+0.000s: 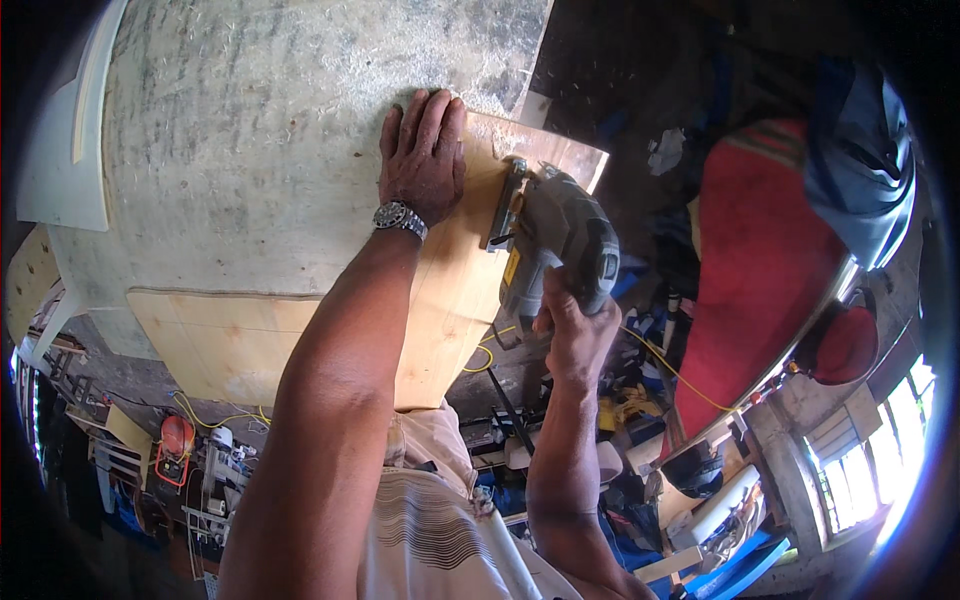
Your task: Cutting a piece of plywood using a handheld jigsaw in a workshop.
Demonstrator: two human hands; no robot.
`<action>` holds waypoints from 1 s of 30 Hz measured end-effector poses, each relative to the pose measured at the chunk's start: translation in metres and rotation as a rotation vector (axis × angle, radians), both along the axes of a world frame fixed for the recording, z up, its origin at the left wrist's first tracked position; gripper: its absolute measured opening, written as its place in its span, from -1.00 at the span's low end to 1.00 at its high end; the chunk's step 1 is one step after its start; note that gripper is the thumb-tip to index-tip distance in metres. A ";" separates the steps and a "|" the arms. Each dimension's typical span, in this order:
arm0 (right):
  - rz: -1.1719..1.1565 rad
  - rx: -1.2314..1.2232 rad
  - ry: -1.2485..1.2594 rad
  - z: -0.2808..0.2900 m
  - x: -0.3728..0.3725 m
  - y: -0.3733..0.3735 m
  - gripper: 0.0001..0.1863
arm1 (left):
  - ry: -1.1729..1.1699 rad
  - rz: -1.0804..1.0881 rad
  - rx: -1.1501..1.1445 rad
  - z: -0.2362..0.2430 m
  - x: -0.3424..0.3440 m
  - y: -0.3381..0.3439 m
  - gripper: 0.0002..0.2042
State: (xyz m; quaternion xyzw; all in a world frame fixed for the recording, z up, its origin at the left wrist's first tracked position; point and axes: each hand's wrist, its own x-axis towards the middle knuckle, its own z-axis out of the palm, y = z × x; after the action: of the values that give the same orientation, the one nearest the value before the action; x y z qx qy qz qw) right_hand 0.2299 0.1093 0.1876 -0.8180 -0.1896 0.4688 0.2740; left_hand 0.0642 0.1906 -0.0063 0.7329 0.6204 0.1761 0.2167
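Observation:
My left hand (424, 158) lies flat with fingers stretched forward, pressing near the far end of a pale wooden board (446, 300). A metal-band watch (400, 218) circles that wrist. In my right hand (584, 335) is a grey jigsaw (570, 225), gripped by its handle. Its metal base plate (506, 205) rests on the board's right part, a short way right of my left hand. The blade's contact with the wood is hidden by the tool. The board has a curved cut edge on its left and lies over a large worn plywood sheet (240, 150).
Sawdust and wood chips dot the plywood. A yellow cord (660, 358) runs at the right of my right hand. Beyond stand a red cloth-covered piece (755, 260) and blue-grey fabric (862, 150). Cluttered tools and an orange-red machine (176, 440) sit lower left.

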 end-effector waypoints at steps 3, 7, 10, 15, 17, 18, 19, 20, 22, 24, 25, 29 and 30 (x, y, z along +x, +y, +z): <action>0.011 -0.009 -0.007 0.000 0.001 0.001 -0.71 | -0.001 0.000 -0.002 0.000 0.000 0.000 -0.42; 0.019 0.007 -0.011 -0.001 0.002 0.001 -0.70 | -0.007 0.002 -0.008 0.000 0.000 0.000 -0.43; 0.017 0.002 -0.012 0.000 0.001 0.004 -0.70 | -0.010 0.003 -0.009 0.000 -0.001 0.001 -0.43; 0.000 0.010 -0.009 -0.002 0.000 0.005 -0.71 | 0.001 0.006 -0.030 0.000 -0.001 0.000 -0.43; 0.009 0.012 0.011 -0.002 0.003 0.005 -0.72 | -0.007 0.003 -0.029 0.001 -0.001 0.000 -0.43; 0.010 0.014 0.008 0.000 0.004 0.006 -0.72 | -0.010 0.004 -0.027 0.001 0.001 0.001 -0.43; 0.011 0.017 0.011 0.001 0.005 0.006 -0.72 | -0.005 0.005 -0.019 0.001 0.002 0.002 -0.43; 0.012 0.017 0.019 0.000 0.005 0.006 -0.72 | 0.003 0.005 -0.014 0.000 0.002 0.002 -0.43; 0.011 0.015 0.018 0.000 0.005 0.005 -0.72 | -0.001 0.003 -0.014 0.001 0.001 0.000 -0.43; 0.010 0.014 0.020 -0.001 0.004 0.006 -0.72 | -0.004 0.001 -0.015 0.001 0.000 -0.001 -0.42; 0.013 0.018 0.021 -0.001 0.005 0.006 -0.72 | -0.009 0.001 -0.014 0.000 0.000 -0.001 -0.42; 0.038 0.011 0.012 -0.002 0.006 0.007 -0.71 | -0.013 0.002 -0.013 0.000 0.000 0.001 -0.42; 0.038 0.011 0.011 -0.001 0.007 0.007 -0.71 | -0.013 0.002 -0.013 0.001 0.000 0.001 -0.42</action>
State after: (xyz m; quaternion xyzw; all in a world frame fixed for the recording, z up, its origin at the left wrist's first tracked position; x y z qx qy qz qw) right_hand 0.2365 0.1166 0.1862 -0.8102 -0.2063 0.4774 0.2703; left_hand 0.0645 0.1914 -0.0057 0.7296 0.6208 0.1772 0.2255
